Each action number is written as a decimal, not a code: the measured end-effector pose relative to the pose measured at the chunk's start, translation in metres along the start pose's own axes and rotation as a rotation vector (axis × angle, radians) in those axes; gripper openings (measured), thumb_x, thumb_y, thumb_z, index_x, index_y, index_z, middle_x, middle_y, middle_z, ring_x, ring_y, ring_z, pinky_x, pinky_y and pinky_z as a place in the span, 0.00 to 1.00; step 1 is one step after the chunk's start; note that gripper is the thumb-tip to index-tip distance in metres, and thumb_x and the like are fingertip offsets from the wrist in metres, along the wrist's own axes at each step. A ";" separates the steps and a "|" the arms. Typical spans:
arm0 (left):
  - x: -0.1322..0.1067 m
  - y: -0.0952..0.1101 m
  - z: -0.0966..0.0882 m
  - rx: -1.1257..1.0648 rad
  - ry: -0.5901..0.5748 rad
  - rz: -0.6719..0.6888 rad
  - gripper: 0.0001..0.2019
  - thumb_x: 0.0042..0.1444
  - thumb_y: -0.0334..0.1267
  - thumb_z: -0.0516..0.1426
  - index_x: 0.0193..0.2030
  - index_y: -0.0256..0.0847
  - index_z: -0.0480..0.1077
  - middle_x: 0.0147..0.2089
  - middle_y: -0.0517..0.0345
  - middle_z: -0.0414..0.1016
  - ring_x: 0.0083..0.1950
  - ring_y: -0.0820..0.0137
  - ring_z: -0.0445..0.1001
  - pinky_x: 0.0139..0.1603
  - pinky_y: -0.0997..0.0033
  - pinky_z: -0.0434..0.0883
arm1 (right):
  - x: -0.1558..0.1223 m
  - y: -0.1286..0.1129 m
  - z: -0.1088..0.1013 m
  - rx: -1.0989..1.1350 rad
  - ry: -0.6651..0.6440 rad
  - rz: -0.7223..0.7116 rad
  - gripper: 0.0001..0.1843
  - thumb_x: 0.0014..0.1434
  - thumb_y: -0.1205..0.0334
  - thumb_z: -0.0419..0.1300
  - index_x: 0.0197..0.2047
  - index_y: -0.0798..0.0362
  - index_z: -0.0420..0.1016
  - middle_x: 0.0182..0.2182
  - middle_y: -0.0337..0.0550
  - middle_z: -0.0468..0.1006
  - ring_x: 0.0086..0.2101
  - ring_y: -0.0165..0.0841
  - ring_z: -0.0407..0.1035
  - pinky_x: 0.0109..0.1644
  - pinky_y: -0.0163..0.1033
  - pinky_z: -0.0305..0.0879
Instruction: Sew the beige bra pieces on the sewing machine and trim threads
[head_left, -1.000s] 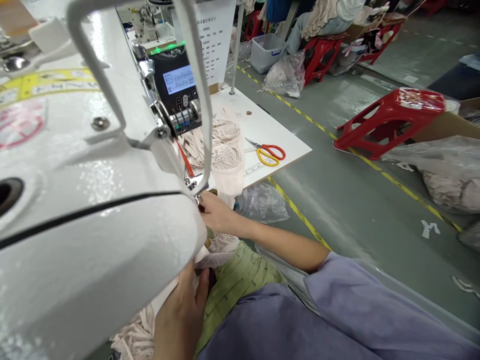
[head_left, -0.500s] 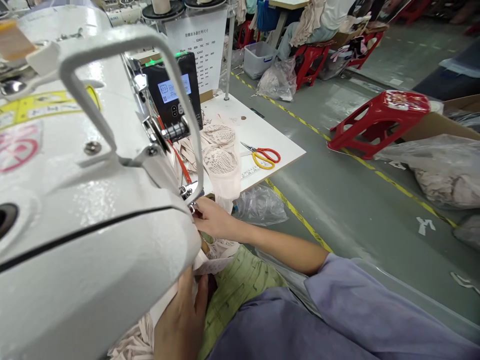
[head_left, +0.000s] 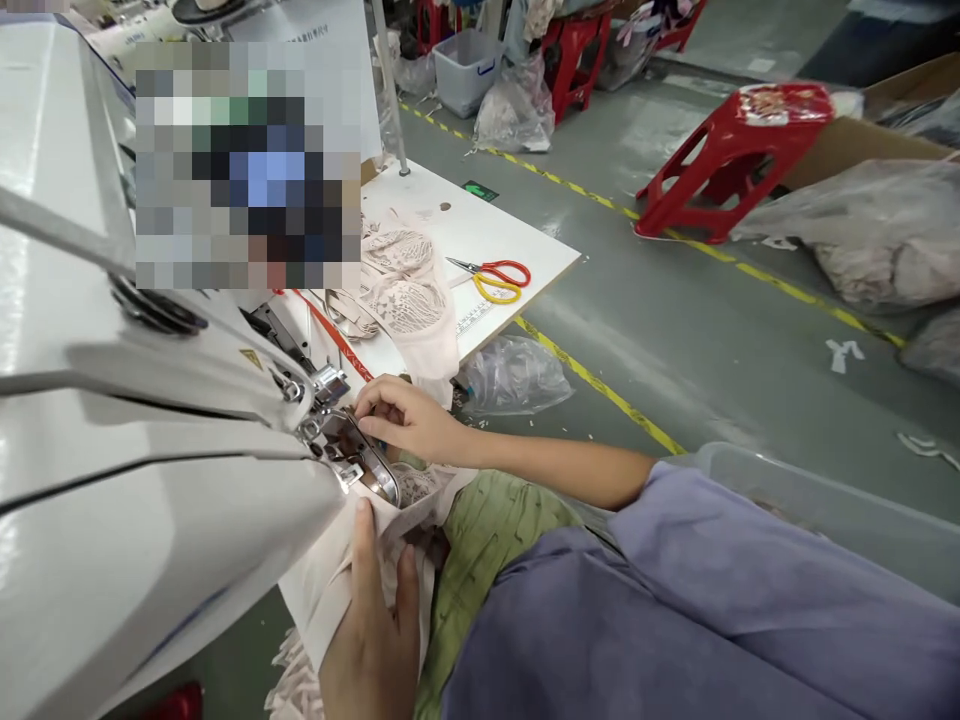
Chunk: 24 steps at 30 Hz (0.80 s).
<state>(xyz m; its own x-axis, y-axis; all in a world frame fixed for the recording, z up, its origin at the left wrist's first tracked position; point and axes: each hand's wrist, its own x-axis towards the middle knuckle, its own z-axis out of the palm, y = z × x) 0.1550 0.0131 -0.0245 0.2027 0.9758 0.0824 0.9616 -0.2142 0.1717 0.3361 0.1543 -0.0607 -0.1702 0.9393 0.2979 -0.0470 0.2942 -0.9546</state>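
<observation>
My left hand (head_left: 371, 625) is on a pale beige lace bra (head_left: 427, 485) at the front of a white sewing machine (head_left: 225, 560). Its index finger lies stretched along the cloth, the thumb is apart, and the other fingers are hidden. The bra is around the machine's narrow metal arm (head_left: 379, 475). My right hand (head_left: 409, 420) is beside the presser foot area (head_left: 334, 420), its fingers curled and thumb close to the index fingertip. Whatever those fingertips hold is too small to see. Another beige lace bra (head_left: 412, 300) lies on the white table (head_left: 536, 250).
Scissors (head_left: 499, 280) with red and yellow handles lie on the table, near a red strip (head_left: 337, 340). A clear plastic bag (head_left: 517, 375) is below the table edge. Across the floor stand a red stool (head_left: 742, 160) and a clear bin (head_left: 466, 75). Pixelation covers the machine's upper part.
My right hand has come up and left, out from behind the machine head, and its fingers now show. The view has shifted, revealing the presser foot area. My left hand stays on the bra.
</observation>
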 end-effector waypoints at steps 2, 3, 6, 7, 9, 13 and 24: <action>0.000 0.001 -0.003 0.016 -0.017 -0.041 0.30 0.67 0.47 0.51 0.73 0.47 0.50 0.63 0.48 0.73 0.39 0.64 0.83 0.30 0.71 0.73 | -0.005 0.002 -0.004 0.004 0.002 0.022 0.10 0.65 0.55 0.59 0.43 0.53 0.71 0.43 0.44 0.71 0.33 0.28 0.64 0.39 0.35 0.64; 0.001 0.001 -0.004 0.021 -0.038 -0.073 0.29 0.67 0.48 0.52 0.73 0.47 0.52 0.61 0.48 0.75 0.35 0.65 0.83 0.27 0.71 0.72 | -0.007 0.002 -0.006 0.001 0.001 0.030 0.10 0.65 0.55 0.59 0.42 0.54 0.72 0.42 0.43 0.71 0.33 0.28 0.64 0.39 0.35 0.63; 0.002 0.003 -0.007 0.023 -0.074 -0.114 0.29 0.66 0.47 0.52 0.72 0.46 0.53 0.56 0.48 0.79 0.30 0.65 0.82 0.28 0.70 0.72 | -0.014 0.003 -0.010 -0.010 -0.020 0.048 0.10 0.65 0.56 0.59 0.41 0.54 0.72 0.39 0.42 0.72 0.32 0.28 0.62 0.37 0.35 0.62; 0.002 0.004 -0.008 0.022 -0.069 -0.108 0.29 0.66 0.47 0.52 0.72 0.45 0.53 0.54 0.47 0.80 0.31 0.65 0.81 0.30 0.70 0.73 | -0.016 0.003 -0.011 -0.011 -0.027 0.052 0.10 0.65 0.56 0.59 0.40 0.54 0.72 0.39 0.42 0.72 0.32 0.28 0.62 0.37 0.35 0.62; 0.004 0.008 -0.009 0.024 -0.062 -0.108 0.28 0.67 0.45 0.52 0.72 0.45 0.54 0.51 0.47 0.81 0.33 0.63 0.81 0.33 0.68 0.73 | -0.020 0.003 -0.011 -0.010 -0.040 0.050 0.10 0.65 0.56 0.59 0.40 0.54 0.73 0.39 0.42 0.71 0.32 0.28 0.62 0.36 0.35 0.61; 0.006 0.017 -0.013 0.042 -0.130 -0.154 0.28 0.67 0.46 0.52 0.72 0.48 0.54 0.41 0.53 0.84 0.27 0.65 0.79 0.24 0.71 0.67 | -0.030 0.002 -0.010 0.000 -0.066 0.066 0.11 0.64 0.54 0.59 0.39 0.54 0.72 0.39 0.42 0.72 0.32 0.28 0.64 0.36 0.35 0.62; 0.002 0.024 -0.009 0.058 -0.036 -0.146 0.36 0.66 0.50 0.53 0.74 0.37 0.47 0.35 0.47 0.83 0.30 0.57 0.82 0.27 0.66 0.71 | -0.050 -0.014 -0.004 0.043 -0.098 0.088 0.15 0.57 0.53 0.66 0.35 0.53 0.67 0.36 0.39 0.70 0.34 0.30 0.65 0.41 0.37 0.65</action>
<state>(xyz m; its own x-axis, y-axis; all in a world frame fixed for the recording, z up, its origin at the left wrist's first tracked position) 0.1772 0.0097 -0.0118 0.0657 0.9975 0.0255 0.9902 -0.0683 0.1220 0.3496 0.1044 -0.0621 -0.2704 0.9388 0.2133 -0.0694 0.2020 -0.9769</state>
